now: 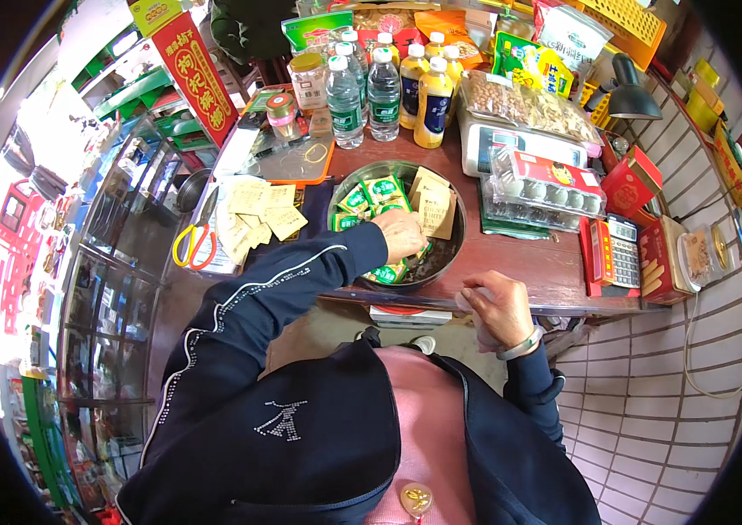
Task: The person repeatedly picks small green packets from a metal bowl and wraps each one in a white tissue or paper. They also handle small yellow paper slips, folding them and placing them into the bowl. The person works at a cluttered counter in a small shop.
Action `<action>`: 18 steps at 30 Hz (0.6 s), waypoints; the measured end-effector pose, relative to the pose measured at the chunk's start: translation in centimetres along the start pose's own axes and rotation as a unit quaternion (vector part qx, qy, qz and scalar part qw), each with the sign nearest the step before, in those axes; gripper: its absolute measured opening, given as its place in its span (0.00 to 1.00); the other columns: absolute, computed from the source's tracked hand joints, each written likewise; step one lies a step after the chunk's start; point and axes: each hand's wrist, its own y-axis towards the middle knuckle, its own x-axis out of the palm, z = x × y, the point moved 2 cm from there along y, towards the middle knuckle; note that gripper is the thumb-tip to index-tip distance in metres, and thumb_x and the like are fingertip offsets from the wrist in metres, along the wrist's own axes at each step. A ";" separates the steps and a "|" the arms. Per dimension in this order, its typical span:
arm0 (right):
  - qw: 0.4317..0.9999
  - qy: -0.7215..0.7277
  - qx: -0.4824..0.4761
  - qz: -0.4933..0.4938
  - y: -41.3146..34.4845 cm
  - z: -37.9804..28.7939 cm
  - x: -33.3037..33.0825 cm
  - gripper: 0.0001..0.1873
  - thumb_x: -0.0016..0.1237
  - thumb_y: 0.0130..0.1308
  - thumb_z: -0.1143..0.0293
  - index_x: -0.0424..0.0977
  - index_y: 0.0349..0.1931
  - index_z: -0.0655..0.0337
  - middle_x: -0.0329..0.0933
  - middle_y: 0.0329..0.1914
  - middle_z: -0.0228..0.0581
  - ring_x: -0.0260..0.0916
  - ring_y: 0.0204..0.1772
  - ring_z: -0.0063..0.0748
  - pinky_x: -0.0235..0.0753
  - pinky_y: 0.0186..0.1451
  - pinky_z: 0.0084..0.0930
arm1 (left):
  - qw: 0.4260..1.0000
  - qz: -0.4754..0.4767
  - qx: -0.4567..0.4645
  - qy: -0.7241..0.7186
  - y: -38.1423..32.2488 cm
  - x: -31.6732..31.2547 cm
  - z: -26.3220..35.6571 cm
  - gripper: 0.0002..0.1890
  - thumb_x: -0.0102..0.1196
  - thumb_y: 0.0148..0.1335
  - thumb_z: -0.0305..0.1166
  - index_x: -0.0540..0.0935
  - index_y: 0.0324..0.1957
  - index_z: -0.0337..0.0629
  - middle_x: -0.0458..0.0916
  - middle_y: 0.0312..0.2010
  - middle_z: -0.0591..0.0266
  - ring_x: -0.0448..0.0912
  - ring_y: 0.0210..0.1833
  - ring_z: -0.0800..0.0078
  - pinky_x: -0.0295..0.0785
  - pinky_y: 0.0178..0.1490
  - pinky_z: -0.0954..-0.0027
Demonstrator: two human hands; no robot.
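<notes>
My left hand (400, 235) reaches into a round dark metal pan (439, 261), fingers bent down among the packets. Its fingertips touch the edge of a small green packet, but whether they grip it is hidden. More green and white packets (384, 189) lie in the pan's left part, and tan paper sachets (436, 211) lean at its right wall. My right hand (505, 305) is off the table's front edge, to the right of the pan. Its fingers close on a crumpled, thin translucent plastic bag (485, 333), which hangs below the palm.
Loose tan sachets (284, 220) and orange-and-yellow-handled scissors (202, 248) lie left of the pan. Behind it stand water bottles (344, 108) and yellow drink bottles (432, 111). To the right are a scale (476, 146), egg cartons (544, 187) and a calculator (621, 252). A tiled wall (640, 387) bounds the right.
</notes>
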 end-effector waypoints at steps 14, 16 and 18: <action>0.994 0.102 0.039 -0.010 0.4 -0.8 0.4 0.06 0.55 0.59 0.73 0.79 0.35 0.65 0.80 0.31 0.44 0.79 0.35 0.36 0.76 0.39 0.28 | 0.986 0.054 -0.148 -0.062 -9.0 -7.7 -3.1 0.21 0.59 0.54 0.34 0.77 0.52 0.44 0.79 0.48 0.55 0.74 0.54 0.59 0.65 0.59 0.60; 0.958 0.265 0.103 -0.023 0.5 -1.4 0.9 0.07 0.51 0.63 0.77 0.78 0.39 0.68 0.81 0.34 0.38 0.77 0.38 0.26 0.75 0.43 0.22 | 0.951 0.115 -0.212 -0.192 -9.7 -8.9 0.1 0.21 0.59 0.57 0.39 0.79 0.52 0.43 0.80 0.49 0.53 0.77 0.50 0.55 0.71 0.54 0.59; 0.905 0.412 0.103 -0.028 1.1 -3.1 0.4 0.11 0.47 0.67 0.75 0.75 0.47 0.71 0.80 0.43 0.42 0.76 0.45 0.28 0.75 0.50 0.24 | 0.874 0.101 -0.245 -0.407 -8.6 -10.4 4.4 0.27 0.62 0.57 0.39 0.74 0.57 0.41 0.80 0.49 0.51 0.78 0.53 0.59 0.71 0.56 0.65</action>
